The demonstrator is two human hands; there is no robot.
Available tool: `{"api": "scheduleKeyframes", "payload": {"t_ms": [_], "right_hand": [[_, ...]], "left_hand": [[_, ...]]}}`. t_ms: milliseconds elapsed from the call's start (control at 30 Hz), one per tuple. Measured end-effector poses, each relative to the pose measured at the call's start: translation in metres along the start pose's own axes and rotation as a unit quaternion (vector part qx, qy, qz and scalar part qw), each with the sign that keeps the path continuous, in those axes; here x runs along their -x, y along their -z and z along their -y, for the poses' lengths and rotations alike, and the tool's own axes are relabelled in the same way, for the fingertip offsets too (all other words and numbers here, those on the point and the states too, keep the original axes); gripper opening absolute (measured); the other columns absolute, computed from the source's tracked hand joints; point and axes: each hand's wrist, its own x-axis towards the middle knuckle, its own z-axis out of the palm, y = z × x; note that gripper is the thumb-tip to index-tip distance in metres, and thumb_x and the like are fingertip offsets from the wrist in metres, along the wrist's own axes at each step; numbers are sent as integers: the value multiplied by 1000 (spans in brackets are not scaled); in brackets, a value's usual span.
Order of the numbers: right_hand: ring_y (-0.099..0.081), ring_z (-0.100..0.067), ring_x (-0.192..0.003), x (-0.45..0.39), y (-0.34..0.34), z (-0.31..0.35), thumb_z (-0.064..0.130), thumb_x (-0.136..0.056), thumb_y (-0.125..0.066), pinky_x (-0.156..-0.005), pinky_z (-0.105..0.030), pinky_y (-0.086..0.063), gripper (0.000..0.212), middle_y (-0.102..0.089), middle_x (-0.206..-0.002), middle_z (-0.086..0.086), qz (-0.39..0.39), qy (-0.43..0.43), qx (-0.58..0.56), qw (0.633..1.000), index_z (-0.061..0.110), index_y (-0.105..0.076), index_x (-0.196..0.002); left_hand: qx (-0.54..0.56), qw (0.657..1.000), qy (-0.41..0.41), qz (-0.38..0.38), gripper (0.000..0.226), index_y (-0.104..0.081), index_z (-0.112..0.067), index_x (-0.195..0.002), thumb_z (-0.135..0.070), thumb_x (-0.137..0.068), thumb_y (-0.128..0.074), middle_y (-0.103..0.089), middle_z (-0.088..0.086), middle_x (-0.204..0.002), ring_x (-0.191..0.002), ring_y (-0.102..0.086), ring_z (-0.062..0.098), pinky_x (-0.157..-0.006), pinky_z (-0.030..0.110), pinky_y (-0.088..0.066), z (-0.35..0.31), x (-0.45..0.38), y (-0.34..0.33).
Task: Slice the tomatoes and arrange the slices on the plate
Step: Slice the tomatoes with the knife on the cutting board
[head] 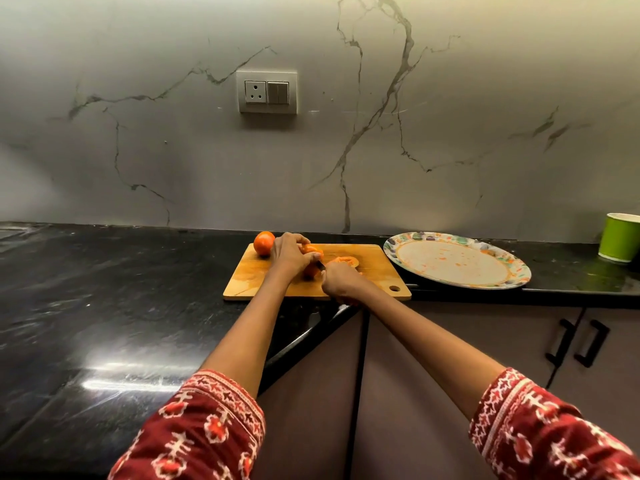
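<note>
Left hand (290,252) grips tomato (311,251) mid-cutting board (277,278), right hand (341,282) grips knife (321,266): curl fingertips back, slice thin & even.

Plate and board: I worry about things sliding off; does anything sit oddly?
Yes. The plate pokes past the counter's front edge, over the cabinets, and the cutting board reaches that edge too. The plate holds only tomato smears.

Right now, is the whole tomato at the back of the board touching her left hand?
Cannot tell. In the head view the whole tomato sits right against the left hand on the cutting board, with no clear gap and no plain contact visible.
</note>
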Motion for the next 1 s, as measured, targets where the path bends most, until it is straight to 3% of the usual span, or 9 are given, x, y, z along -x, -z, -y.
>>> {"api": "scheduleKeyframes", "payload": {"t_ms": [100,333,433,500,600,700,833,933,1000], "right_hand": [[-49,-18,-70,-5,1,2,12,-97,-41,-64,-23,-40,23,-51,-79,-6,-1,3,4,1000,-3,-59,-102],[-59,-24,-94,0,-2,-6,12,-94,-48,-76,-27,-46,20,-57,-97,-12,27,-6,56,998,2,-59,-107],[-53,-16,-69,1,-2,-9,15,-95,-46,-55,-20,-40,15,-53,-79,-6,63,-29,61,996,6,-56,-89],[-48,-13,-59,-4,0,-3,15,-96,-44,-51,-20,-38,17,-49,-70,-5,65,-37,49,996,8,-52,-82],[-48,-13,-58,-4,1,2,15,-96,-43,-49,-20,-37,14,-49,-69,-5,61,-44,34,997,8,-51,-87],[-49,-14,-57,3,6,-3,16,-98,-39,-49,-20,-38,26,-50,-68,-6,61,-49,27,997,8,-49,-75],[-58,-24,-76,9,18,-11,14,-99,-33,-56,-22,-39,31,-61,-86,-15,10,-38,-5,999,3,-58,-83],[-52,-16,-50,14,27,-10,13,-100,-30,-36,-17,-34,37,-53,-64,-9,-18,-22,-64,998,11,-43,-66],[-47,-13,-46,19,30,-6,16,-101,-30,-39,-18,-33,37,-47,-60,-6,-19,-25,-100,994,10,-42,-67]], "left_hand": [[4,1000,-10,-1,40,-65,-10,-110,-24,-74,-76,-65,10,-109,-104,-59,19,-81,24,-44,1,-1,0],[11,1000,-17,-4,38,-64,-8,-111,-21,-77,-74,-63,12,-113,-106,-58,22,-92,37,-50,8,0,3],[41,999,-14,2,37,-63,-6,-112,-18,-78,-72,-64,13,-112,-105,-59,23,-93,40,-50,14,1,5],[55,998,-22,3,38,-62,-6,-112,-17,-77,-73,-63,12,-112,-104,-60,22,-92,38,-51,13,5,5],[60,998,-21,6,38,-61,-8,-113,-17,-78,-72,-62,12,-114,-106,-58,22,-94,42,-49,11,7,5],[64,998,-14,8,38,-61,-9,-113,-18,-77,-73,-62,12,-115,-106,-58,22,-94,41,-50,14,7,6],[75,997,-27,5,40,-62,-12,-115,-18,-77,-73,-62,11,-117,-107,-58,22,-95,42,-48,15,12,4],[93,995,-31,6,42,-61,-11,-118,-15,-78,-72,-62,11,-120,-108,-59,22,-98,42,-47,12,14,2],[99,995,-27,7,42,-61,-9,-118,-13,-78,-71,-62,12,-120,-109,-59,22,-98,39,-47,10,15,3]]}}
